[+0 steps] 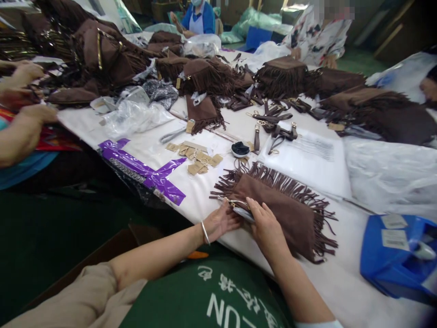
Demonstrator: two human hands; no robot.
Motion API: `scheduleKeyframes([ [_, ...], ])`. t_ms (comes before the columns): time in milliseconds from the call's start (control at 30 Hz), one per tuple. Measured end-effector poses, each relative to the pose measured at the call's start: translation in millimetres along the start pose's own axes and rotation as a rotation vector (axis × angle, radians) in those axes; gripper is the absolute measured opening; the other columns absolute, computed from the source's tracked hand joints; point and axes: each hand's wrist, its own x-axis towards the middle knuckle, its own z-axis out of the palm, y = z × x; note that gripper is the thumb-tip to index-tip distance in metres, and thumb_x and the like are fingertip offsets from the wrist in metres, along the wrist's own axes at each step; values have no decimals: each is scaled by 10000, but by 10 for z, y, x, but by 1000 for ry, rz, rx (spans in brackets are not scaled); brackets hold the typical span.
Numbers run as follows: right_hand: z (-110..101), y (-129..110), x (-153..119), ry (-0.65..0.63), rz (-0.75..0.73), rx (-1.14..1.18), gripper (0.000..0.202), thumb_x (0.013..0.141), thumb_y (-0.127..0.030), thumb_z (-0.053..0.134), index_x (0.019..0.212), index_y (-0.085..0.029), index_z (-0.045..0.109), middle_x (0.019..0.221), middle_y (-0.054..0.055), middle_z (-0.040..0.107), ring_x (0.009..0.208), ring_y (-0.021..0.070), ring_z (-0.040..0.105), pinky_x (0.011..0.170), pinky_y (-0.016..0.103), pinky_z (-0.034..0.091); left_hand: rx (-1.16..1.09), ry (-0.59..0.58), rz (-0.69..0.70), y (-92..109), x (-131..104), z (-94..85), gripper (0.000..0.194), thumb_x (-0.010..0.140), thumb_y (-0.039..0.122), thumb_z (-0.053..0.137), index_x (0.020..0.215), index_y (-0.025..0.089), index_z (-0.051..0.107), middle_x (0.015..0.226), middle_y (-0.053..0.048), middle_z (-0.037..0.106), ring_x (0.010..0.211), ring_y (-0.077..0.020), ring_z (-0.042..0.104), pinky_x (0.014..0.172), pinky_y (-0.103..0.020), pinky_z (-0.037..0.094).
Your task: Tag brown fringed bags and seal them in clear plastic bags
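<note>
At the fringed bag [287,205], left hand [221,224] is spreading; right hand [268,227], grip unclear, is apparently adjusting, probably requiring steadiness next.

A white-covered worktable [146,141] stretches across the room; dark green floor [41,228] shows near left, with brown cardboard boxes [399,38] far right.

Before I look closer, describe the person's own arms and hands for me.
The left hand and right hand are both bare, without gloves. A thin, pale, rounded bracelet circles the left wrist. A loose beige sleeve is bunched near the left elbow. On the right forearm, only a pale sleeve edge shows at the picture's bottom.
</note>
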Motion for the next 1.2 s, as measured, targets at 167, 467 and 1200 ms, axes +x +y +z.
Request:
scheduleKeyframes([
  [167,-90,-123,-100,-19,1,29,809,619,41,352,1406,-144,317,1387,88,468,1302,166,404,1124,405,304,-231,-64,50,141,440,146,571,820,608,533,1077,107,628,1020,-125,689,1019,-274,628,944,-399,470],
  [467,54,-142,-251,-36,-34,94,821,601,37,343,1404,-134,321,1414,78,433,1333,163,356,1127,428,307,-317,-13,245,616,714,-11,313,863,322,549,1071,94,603,1017,-99,684,1037,-226,624,1010,-362,429],
  [1200,249,136,-684,95,-109,-74,637,795,-115,489,1412,-137,332,1447,70,388,1370,222,284,1152,408,204,1949,-282,497,118,421,436,605,897,370,493,1402,83,324,1492,-160,249,1403,-263,160,1153,-462,181],
])
